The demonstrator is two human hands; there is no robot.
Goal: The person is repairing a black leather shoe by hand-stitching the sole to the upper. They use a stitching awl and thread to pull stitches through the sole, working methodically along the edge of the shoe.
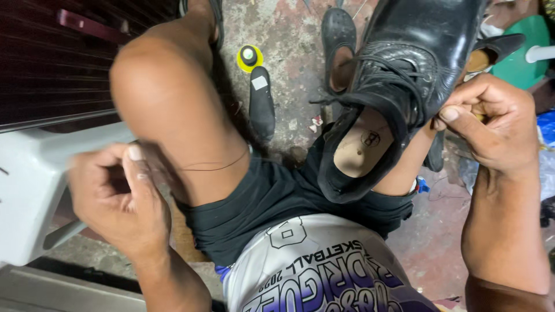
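Head view: a black laced dress shoe [399, 86] is seen resting on the person's right thigh, in the upper right of the frame. Its long axis runs from about 7 o'clock to 1 o'clock, the heel opening being turned toward 7 o'clock and the toe pointed toward 1 o'clock, past the top edge. The tan insole is exposed inside the opening, and the laces are left loose across the tongue.

The right hand [491, 124] is placed at 3 o'clock of the shoe, its grip closed on the shoe's side edge, thumb and fingertips pressed together against the leather.

The left hand [118, 196] is held at about 8 o'clock in the frame, well apart from the shoe, its grip pinched shut on a thin dark thread [214, 166], which is drawn across the left thigh toward 3 o'clock.

On the floor, at 12 o'clock, a black insole [261, 101], a yellow-rimmed cap [250, 56] and a 2nd black shoe [338, 46] are seen.
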